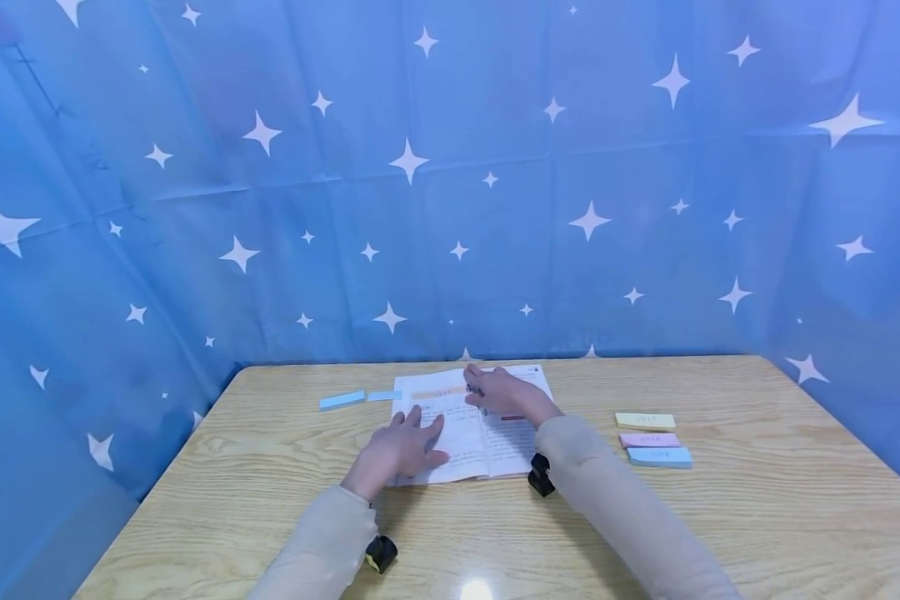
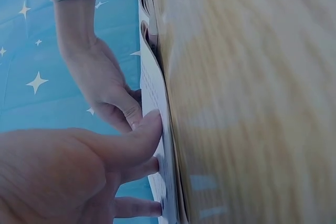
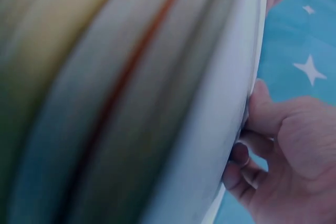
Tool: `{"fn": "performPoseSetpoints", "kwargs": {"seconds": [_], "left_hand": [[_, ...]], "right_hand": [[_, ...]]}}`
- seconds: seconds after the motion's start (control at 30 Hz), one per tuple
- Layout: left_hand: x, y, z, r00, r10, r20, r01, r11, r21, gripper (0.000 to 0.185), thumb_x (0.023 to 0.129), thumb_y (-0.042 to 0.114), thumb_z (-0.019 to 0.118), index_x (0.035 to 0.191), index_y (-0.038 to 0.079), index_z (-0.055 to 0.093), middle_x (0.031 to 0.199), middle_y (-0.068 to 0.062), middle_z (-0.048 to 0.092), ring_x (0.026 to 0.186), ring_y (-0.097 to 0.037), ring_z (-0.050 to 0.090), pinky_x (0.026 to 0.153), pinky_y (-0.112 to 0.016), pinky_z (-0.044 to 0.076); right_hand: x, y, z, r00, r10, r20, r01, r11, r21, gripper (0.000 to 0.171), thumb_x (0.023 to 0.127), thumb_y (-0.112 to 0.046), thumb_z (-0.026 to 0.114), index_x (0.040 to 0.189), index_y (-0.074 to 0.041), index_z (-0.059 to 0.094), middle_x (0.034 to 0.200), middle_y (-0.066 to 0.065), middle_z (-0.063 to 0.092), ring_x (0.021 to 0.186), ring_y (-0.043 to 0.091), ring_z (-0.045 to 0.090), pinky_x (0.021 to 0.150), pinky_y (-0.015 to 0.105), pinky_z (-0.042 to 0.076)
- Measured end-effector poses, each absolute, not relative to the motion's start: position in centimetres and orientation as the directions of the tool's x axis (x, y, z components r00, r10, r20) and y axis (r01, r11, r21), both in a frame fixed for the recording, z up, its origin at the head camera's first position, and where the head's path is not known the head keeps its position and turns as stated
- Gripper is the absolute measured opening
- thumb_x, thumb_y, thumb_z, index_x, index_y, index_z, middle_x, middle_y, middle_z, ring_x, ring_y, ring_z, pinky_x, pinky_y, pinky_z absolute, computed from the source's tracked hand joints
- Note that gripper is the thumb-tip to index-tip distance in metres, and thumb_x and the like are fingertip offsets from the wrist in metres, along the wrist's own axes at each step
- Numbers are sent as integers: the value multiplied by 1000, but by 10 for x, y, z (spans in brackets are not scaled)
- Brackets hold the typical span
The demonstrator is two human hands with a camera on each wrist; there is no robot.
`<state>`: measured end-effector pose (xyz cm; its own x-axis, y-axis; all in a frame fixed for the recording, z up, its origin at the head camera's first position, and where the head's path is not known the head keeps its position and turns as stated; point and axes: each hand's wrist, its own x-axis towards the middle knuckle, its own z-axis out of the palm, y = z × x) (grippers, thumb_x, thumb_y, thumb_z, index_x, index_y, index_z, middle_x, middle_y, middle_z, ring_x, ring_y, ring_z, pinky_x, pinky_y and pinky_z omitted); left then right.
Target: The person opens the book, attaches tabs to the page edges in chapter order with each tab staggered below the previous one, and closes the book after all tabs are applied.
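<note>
Your left hand [image 1: 403,446] lies spread on the book [image 1: 459,437]; whether your right hand [image 1: 504,392] pinches, I cannot tell. The pages [image 1: 513,446] seem light, soft; take their edges.

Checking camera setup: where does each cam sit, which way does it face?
Head: worn on the head, facing forward and down at the book, table, curtain; left hand, right hand, sleeves show.
Left wrist: on left wrist, facing across the book, image rolled sideways; left hand near, right hand behind.
Right wrist: on right wrist, facing the book, blurred up close; right hand shows.
Both wrist views share book and curtain.
</note>
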<state>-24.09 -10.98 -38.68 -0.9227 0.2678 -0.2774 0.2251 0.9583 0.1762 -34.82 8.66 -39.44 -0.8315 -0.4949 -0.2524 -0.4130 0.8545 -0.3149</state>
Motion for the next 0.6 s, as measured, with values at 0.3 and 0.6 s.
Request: {"fn": "performPoseSetpoints", "kwargs": {"seconds": [0.3,0.6], "left_hand": [[-237,-104,-389,-930,275,-244,242,957,158,63,103,47,52,158,20,38,162,-19,25,146,-43,28,105,-57,41],[-238,-106,-390,-936,255,-242,232,965,122,63,104,48,51,158,20,37,162,-20,26,146,-43,29,103,-57,44]], "right_hand": [[-341,82,-389,-839,-481,-253,-451,876,-170,56,110,-31,44,159,-8,31,165,11,24,147,44,25,115,51,31],[-329,76,-380,-803,-509,-309,-472,861,-190,50,107,-30,51,151,-6,45,163,13,30,130,33,52,107,43,40]]}}
